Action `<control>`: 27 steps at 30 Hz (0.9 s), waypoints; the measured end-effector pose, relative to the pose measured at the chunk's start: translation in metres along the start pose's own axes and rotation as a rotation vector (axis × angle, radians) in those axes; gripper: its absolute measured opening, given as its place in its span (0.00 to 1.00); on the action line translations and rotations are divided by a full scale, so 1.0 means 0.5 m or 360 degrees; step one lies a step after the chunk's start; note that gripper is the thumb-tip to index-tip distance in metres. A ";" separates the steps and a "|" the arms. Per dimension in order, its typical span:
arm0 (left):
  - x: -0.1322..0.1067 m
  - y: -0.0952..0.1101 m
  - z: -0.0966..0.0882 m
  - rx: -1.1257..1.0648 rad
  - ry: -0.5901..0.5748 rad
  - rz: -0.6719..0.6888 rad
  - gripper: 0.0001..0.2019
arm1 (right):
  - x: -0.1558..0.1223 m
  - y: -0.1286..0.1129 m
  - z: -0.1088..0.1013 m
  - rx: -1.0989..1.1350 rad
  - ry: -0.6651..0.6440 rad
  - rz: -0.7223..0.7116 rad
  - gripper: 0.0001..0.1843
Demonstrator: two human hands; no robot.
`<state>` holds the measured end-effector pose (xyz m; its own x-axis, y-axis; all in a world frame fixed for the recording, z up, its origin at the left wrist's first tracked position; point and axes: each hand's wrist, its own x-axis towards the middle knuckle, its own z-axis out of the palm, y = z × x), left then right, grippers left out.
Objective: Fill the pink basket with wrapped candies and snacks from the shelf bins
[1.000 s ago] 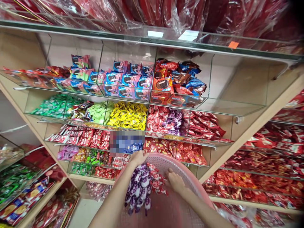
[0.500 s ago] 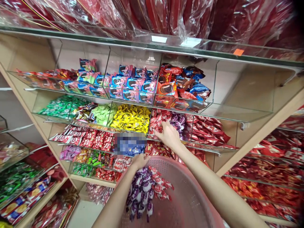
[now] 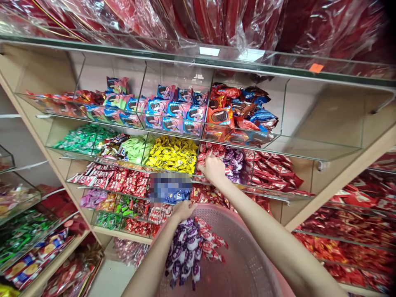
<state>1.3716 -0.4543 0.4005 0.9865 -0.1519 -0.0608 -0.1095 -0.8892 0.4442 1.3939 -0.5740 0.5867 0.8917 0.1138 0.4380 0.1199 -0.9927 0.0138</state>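
My left hand [image 3: 184,210] grips the far rim of a round pink plastic basket [image 3: 247,243] with small holes in its wall. Inside, on the left, lies a pile of purple-and-white wrapped candies [image 3: 185,247], with red-and-white wrapped candies [image 3: 212,241] beside it. Out over the shelf, my right hand [image 3: 214,168] is curled down into the compartment of red-and-white candies [image 3: 206,149]. Its fingers are bent round some of these, though the tips are hidden. Just right of it are purple-and-white wrapped candies [image 3: 235,161] on the same shelf.
Glass dividers and lips edge the shelves. Yellow packets [image 3: 171,152] lie left of my right hand, red packets [image 3: 275,169] to the right. Above are packaged cookies [image 3: 176,109]. A glass shelf edge [image 3: 173,60] runs overhead. Blue packets [image 3: 171,192], partly blurred, lie below.
My right hand has drawn its fingers in from a spread reach to a curled grasp among the red-and-white candies. My left hand stays on the basket rim. The view has shifted slightly.
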 end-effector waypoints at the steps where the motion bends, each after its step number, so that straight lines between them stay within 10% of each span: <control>1: 0.000 0.000 0.000 -0.0001 -0.0002 -0.0004 0.28 | 0.001 0.005 -0.002 0.0018 -0.0018 0.0006 0.21; 27: -0.005 0.008 -0.009 0.0009 -0.0031 -0.0061 0.28 | -0.069 0.128 -0.020 0.1363 -0.0282 -0.0022 0.18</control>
<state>1.3694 -0.4554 0.4064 0.9875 -0.1260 -0.0952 -0.0724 -0.8971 0.4358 1.3664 -0.6416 0.5816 0.9339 0.2010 0.2958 0.3546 -0.6275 -0.6932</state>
